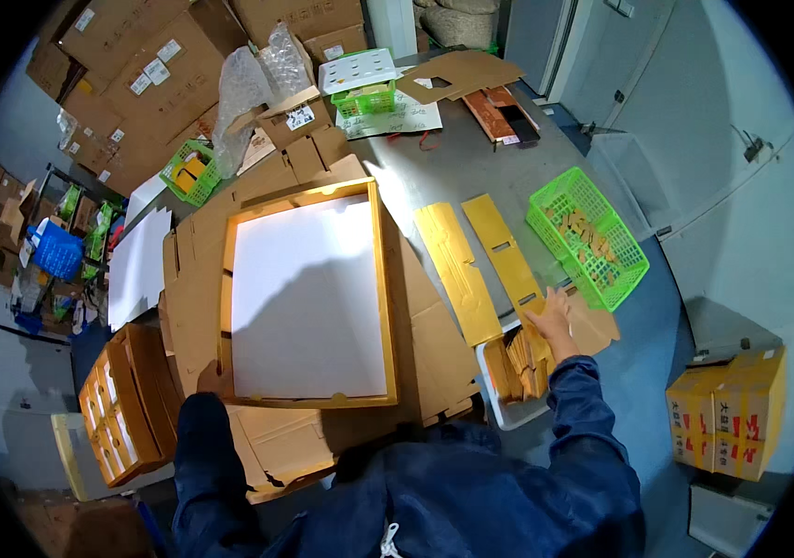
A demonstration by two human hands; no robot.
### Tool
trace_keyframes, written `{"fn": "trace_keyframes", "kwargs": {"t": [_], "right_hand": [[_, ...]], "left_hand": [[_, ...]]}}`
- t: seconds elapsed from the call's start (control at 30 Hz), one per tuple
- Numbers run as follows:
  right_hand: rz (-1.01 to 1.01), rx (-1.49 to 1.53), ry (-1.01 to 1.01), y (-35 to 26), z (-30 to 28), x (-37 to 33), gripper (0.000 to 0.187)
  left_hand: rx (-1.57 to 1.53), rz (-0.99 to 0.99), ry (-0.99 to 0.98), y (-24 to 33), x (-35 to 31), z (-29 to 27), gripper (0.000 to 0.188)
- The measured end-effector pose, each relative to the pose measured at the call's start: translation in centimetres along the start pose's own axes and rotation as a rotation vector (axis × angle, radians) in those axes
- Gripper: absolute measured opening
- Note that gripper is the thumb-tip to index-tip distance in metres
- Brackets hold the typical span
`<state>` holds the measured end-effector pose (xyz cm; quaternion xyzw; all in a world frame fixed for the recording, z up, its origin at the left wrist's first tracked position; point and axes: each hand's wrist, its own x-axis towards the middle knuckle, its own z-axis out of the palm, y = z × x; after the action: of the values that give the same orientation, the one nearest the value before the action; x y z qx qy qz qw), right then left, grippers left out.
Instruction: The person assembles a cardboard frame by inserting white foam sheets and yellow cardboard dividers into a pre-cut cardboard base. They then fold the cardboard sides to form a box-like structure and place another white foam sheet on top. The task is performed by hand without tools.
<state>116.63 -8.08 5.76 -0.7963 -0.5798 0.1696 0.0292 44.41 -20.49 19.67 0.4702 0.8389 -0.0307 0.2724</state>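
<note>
"Trouble spots for you?"

"Your wooden frame lay left on the cardboard, your left hand only at its near-left corner; one uneven push could have skewed it. Dragging the yellow slat carelessly might have knocked the wooden pieces just nearer."

"And your pose?"

"Your left forearm pointed far, fingers too hidden to tell their grip. Your right forearm angled far and slightly left, right hand at the slat's near end; whether its fingers pinched, I couldn't tell."
</note>
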Motion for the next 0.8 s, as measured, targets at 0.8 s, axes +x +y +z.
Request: {"fn": "trace_keyframes", "kwargs": {"t": [0.8], "right_hand": [[-0.999, 0.354, 0.275, -18.4, -16.4, -9.3, 0.088]], "left_hand": [[-1.413, 0.401, -0.482, 22.4, -16.0, 7.0, 0.039]]}}
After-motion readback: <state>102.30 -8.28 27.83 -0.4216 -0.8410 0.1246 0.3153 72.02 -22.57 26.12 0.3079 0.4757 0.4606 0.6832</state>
